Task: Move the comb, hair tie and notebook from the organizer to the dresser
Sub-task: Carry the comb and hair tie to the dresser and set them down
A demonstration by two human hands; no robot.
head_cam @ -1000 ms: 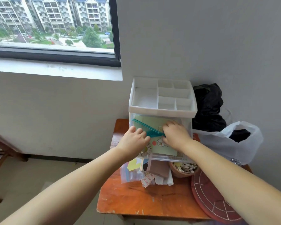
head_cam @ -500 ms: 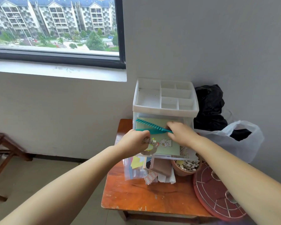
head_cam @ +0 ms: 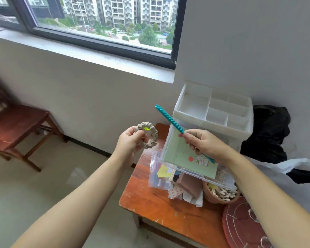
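My left hand (head_cam: pixel 128 144) holds a beige scrunchie hair tie (head_cam: pixel 149 134) in the air, left of the organizer. A teal comb (head_cam: pixel 169 119) is gripped by my right hand (head_cam: pixel 205 144), its toothed end pointing up and left. The pale green notebook (head_cam: pixel 183 154) with a cartoon sticker lies in the open clear drawer of the white organizer (head_cam: pixel 195 106), partly under my right hand. The organizer stands on an orange wooden table (head_cam: pixel 150 199) against the wall.
Under the open drawer lie a zip bag (head_cam: pixel 155 174), paper scraps and a brown bowl of small items (head_cam: pixel 220 194). A red round rack (head_cam: pixel 243 222), a white plastic bag (head_cam: pixel 301 169) and black cloth (head_cam: pixel 268 133) are to the right. A wooden bench (head_cam: pixel 16 126) stands left.
Both hands have lifted out of the drawer: the left now holds the hair tie up, the right has raised the comb. The view has swung left.
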